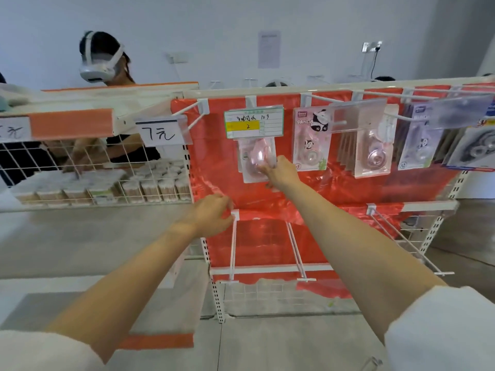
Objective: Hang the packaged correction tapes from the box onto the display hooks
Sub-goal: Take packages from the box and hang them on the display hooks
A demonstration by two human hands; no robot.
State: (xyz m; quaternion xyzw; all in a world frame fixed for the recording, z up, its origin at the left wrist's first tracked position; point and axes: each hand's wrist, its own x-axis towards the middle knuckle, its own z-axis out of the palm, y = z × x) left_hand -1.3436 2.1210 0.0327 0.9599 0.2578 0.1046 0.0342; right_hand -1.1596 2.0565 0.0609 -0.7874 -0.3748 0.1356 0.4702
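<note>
progress looks partial: we see several packs hung along the top hooks point(396, 117), our right hand point(281, 172) pinching a pink correction tape pack point(257, 159) at frame centre, left hand point(211, 215) loosely curled on a lower bracket point(235, 214), box unseen.

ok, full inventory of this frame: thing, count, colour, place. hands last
pink correction tape packs: a few stacked, pink and clear, hook under the price label
price label: one, green, white and yellow, above those packs
panda pack: one, pink, next hook to the right
clear packs: several, hook further right
pale packs: several, white and lilac, far right
lower hooks: three visible, white, empty, bottom rail
red backing sheet: one, behind the hooks
cotton swab boxes: many, wire basket at left
other person: one, headset, behind the basket
left hand: touches a lower hook's base
right hand: grips the pink packs
</note>
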